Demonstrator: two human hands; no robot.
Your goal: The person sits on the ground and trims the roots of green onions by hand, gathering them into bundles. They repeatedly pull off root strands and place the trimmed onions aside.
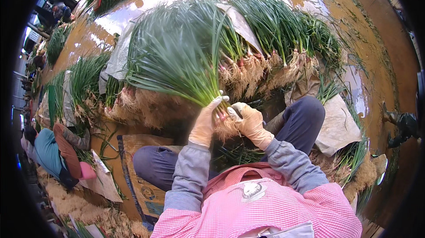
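A bunch of long-leaved green garlic or scallions (202,81) stands in front of me, roots towards my body and leaves fanning away. My left hand (207,115), in a pale glove, is closed around its stems just above the bulbs. At the bulb end, my gloved right hand (249,121) grips the side of the same bunch, its thumb and fingers by the stem bases. Pale stringy roots (227,129) hang below both hands. The leaf tips are blurred.
Rows of similar plants (272,25) lie beyond, partly under pale sheets (240,25). A printed sack (146,184) lies by my left knee. Another person (53,155) sits at the left. Wet brown floor (365,81) spreads behind. More covered plants (338,125) lie to the right.
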